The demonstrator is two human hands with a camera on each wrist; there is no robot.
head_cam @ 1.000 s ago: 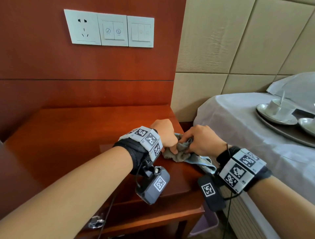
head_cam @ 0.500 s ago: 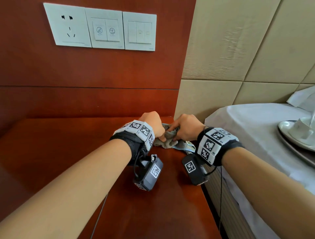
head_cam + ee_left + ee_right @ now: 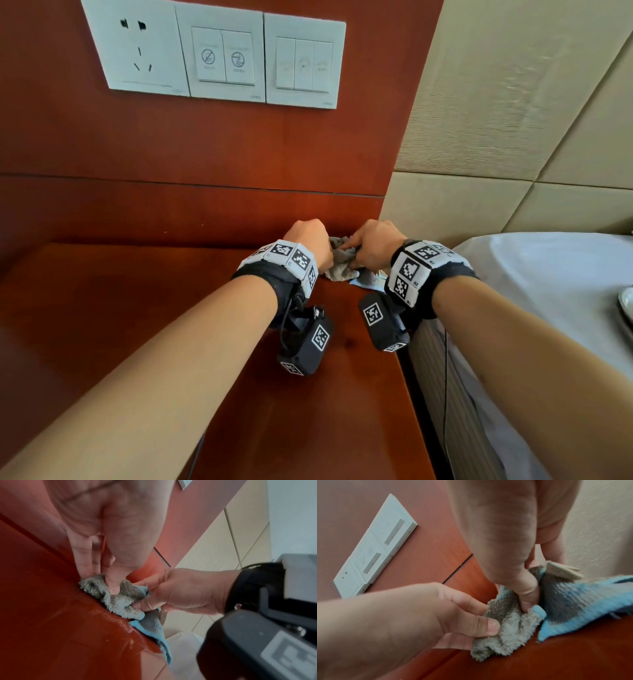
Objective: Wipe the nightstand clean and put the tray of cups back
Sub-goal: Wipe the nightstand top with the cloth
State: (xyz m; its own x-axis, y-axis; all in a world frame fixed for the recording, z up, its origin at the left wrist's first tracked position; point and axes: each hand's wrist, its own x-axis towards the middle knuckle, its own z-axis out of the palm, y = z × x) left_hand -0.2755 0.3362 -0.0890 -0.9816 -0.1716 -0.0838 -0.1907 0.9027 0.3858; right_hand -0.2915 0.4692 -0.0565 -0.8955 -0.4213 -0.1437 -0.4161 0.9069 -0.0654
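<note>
Left hand (image 3: 310, 245) and right hand (image 3: 371, 248), frame centre, both pinching bunched cloth (image 3: 339, 265) at table (image 3: 171, 325) edge; risk: uneven pulls dropping cloth off edge

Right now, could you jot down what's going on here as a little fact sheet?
surface: reddish wooden nightstand, against a wood wall panel
tool: grey cloth with blue edge, bunched at the back right corner
left hand: grips the cloth
right hand: pinches the cloth
wall fittings: white socket and switch plates
beside it: bed with white sheet
tray of cups: only a sliver at the picture's right edge, on the bed
</note>
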